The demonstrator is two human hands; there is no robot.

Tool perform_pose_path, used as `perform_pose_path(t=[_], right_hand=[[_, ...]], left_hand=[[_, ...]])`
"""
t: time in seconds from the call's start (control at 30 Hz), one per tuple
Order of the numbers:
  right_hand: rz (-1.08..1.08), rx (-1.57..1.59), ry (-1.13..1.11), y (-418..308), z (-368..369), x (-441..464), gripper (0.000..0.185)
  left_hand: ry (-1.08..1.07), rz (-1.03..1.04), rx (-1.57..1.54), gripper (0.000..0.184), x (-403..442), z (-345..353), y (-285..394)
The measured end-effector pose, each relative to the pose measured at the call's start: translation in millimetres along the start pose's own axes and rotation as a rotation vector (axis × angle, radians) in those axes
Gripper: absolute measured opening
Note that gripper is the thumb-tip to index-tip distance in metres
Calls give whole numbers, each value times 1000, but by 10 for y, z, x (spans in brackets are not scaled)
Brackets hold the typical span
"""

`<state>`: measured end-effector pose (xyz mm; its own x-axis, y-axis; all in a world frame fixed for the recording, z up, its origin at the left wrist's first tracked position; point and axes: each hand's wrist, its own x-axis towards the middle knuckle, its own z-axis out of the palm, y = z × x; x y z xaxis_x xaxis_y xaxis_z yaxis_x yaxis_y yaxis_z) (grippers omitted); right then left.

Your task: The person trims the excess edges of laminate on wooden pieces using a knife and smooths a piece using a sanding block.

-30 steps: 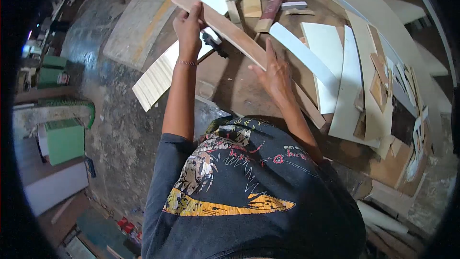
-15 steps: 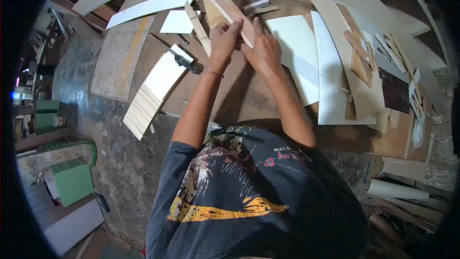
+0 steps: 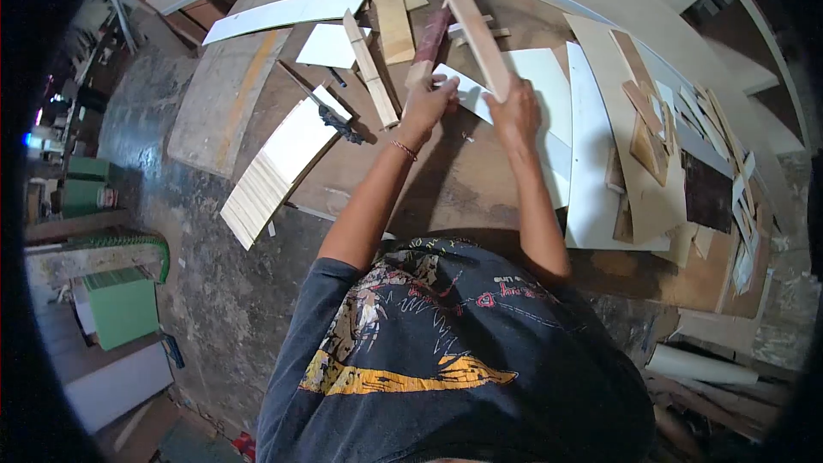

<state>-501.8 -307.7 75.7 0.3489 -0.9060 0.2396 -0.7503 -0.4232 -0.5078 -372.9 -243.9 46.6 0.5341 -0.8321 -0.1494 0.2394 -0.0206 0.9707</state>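
Withdrawn from the wooden strip (image 3: 473, 24), the left hand (image 3: 428, 105) sits half-curled by the maroon-wrapped stick (image 3: 430, 41), its hold unclear; the right hand (image 3: 516, 113) clasps the strip's near end.

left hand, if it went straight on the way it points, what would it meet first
Probably the white strip by its fingers, then the wooden board in the right hand; depth is unclear, so the left hand might pass above the strip.

Wood strip (image 3: 471, 26) lt brn, shirt (image 3: 480, 334) blk w/ yel print (image 3: 386, 381).
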Motion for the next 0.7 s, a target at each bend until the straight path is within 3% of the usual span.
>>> perform_pose_path(t=[0.2, 0.37, 0.47, 0.57, 0.6, 0.63, 0.7], right_hand=[[-40, -213, 24, 293, 113, 579, 45], [-64, -249, 20, -52, 210, 627, 36], [-382, 100, 117, -356, 568, 476, 32], [-434, 478, -86, -862, 800, 146, 25], [-579, 445, -91, -1000, 846, 55, 22], [-484, 540, -239, -1114, 970, -69, 21], [-542, 553, -307, -1290, 1085, -255, 22]], left_hand=[[27, -46, 276, 17, -48, -177, -262], [182, 26, 244, 17, -49, -385, -213], [316, 72, 262, 16, -107, -546, -51], [499, 267, 309, 15, -119, -789, 27], [563, 227, 96, 15, -238, -787, 199], [620, 280, 223, 15, -230, -952, 137], [801, 402, 472, 17, -302, -1221, 93]])
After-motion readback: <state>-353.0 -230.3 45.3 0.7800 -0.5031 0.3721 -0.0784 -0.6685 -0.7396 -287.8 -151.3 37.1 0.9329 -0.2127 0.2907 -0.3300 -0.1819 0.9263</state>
